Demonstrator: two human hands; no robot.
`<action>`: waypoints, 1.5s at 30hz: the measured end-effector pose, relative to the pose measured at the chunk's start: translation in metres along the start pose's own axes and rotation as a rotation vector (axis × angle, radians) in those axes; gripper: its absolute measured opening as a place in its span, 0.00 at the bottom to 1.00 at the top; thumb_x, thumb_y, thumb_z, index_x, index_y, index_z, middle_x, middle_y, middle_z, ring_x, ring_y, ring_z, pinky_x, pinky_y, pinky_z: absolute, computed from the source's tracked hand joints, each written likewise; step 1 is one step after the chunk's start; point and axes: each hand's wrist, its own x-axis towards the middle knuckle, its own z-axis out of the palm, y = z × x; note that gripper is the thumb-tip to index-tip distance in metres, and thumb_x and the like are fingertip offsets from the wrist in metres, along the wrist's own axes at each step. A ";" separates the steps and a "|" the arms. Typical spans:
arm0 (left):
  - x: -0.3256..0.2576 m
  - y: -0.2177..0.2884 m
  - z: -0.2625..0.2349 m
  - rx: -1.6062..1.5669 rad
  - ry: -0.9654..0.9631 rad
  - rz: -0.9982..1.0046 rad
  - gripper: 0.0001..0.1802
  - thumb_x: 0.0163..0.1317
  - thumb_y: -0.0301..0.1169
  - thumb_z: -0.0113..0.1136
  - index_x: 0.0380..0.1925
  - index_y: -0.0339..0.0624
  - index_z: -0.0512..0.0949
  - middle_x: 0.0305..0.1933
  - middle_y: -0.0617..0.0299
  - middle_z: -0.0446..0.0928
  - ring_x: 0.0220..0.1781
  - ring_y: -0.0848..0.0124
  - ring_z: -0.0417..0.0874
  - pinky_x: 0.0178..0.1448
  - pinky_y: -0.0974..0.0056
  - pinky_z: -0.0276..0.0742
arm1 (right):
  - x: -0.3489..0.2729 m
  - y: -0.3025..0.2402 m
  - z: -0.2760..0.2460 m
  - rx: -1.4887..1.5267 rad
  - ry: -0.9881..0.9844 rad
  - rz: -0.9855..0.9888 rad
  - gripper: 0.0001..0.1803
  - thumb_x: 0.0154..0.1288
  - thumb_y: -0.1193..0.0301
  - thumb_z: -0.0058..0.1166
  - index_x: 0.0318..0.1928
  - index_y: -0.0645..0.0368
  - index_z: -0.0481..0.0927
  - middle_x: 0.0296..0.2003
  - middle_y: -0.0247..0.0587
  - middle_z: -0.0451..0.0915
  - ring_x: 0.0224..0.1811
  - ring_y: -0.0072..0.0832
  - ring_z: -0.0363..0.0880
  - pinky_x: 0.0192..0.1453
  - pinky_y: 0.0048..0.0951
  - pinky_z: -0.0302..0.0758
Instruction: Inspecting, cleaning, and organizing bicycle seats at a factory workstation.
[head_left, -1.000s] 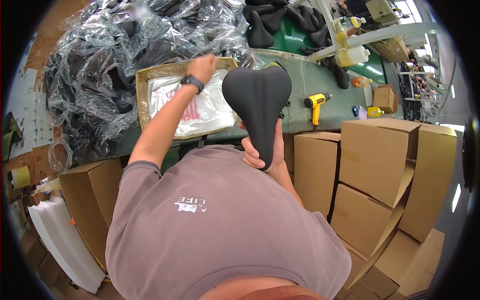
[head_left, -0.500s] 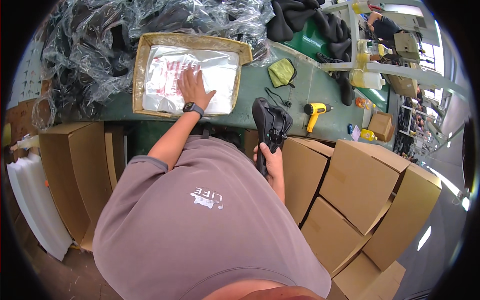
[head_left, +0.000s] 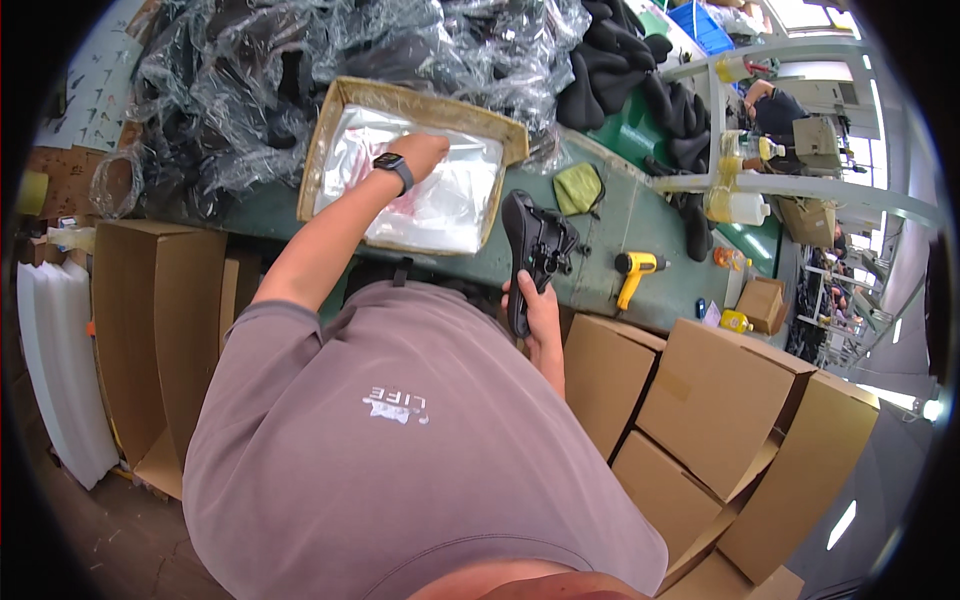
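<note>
My right hand point(head_left: 540, 305) grips a black bicycle saddle point(head_left: 522, 235) by its lower end, just off the table's front edge. The saddle stands tilted up, and dark metal parts show on its underside. My left hand point(head_left: 425, 153), with a watch on the wrist, is over a stack of clear plastic bags point(head_left: 465, 205) with red print. Its fingers are curled, and their tips are hidden, so whether a bag is pinched in them does not show. The bags lie in a shallow, tape-edged cardboard tray point(head_left: 308, 185) on the green table.
Plastic-wrapped black saddles point(head_left: 240, 110) are heaped behind the tray, with bare ones point(head_left: 600, 85) to the right. A green cloth pouch point(head_left: 578, 188) and a yellow heat gun point(head_left: 635, 270) lie right of the saddle. Cardboard boxes point(head_left: 715, 400) stand at the right front; white foam sheets point(head_left: 65, 370) stand left.
My left hand has gone from lying flat on the bags to curled fingers, farther right on the stack. The saddle stays in my right hand. The whole view has shifted slightly.
</note>
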 end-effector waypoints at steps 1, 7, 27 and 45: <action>0.002 -0.004 -0.030 -0.066 0.110 -0.072 0.12 0.74 0.32 0.56 0.42 0.42 0.88 0.43 0.41 0.90 0.48 0.41 0.93 0.52 0.42 0.88 | 0.000 -0.005 0.005 0.005 -0.012 -0.021 0.22 0.79 0.54 0.71 0.51 0.61 0.81 0.36 0.42 0.88 0.28 0.27 0.87 0.33 0.32 0.85; -0.097 -0.039 -0.308 -0.009 0.649 -0.536 0.20 0.72 0.51 0.74 0.39 0.44 0.92 0.34 0.50 0.89 0.34 0.53 0.90 0.40 0.52 0.80 | -0.025 -0.031 0.031 0.199 -0.184 -0.221 0.26 0.77 0.54 0.73 0.56 0.64 0.79 0.43 0.45 0.89 0.38 0.31 0.91 0.42 0.34 0.89; -0.204 0.081 -0.124 -2.313 0.089 -0.356 0.05 0.82 0.30 0.66 0.48 0.42 0.87 0.48 0.60 0.91 0.47 0.73 0.92 0.53 0.66 0.90 | 0.009 -0.095 0.103 0.540 -0.495 0.166 0.27 0.70 0.62 0.79 0.59 0.63 0.80 0.43 0.47 0.86 0.38 0.37 0.85 0.42 0.37 0.84; -0.053 0.115 -0.190 -1.301 -0.514 -0.001 0.18 0.74 0.38 0.78 0.54 0.36 0.89 0.47 0.61 0.88 0.49 0.69 0.86 0.56 0.60 0.82 | 0.132 -0.158 0.113 -0.097 -0.160 -0.390 0.52 0.61 0.77 0.79 0.83 0.63 0.64 0.66 0.45 0.83 0.64 0.37 0.85 0.70 0.41 0.81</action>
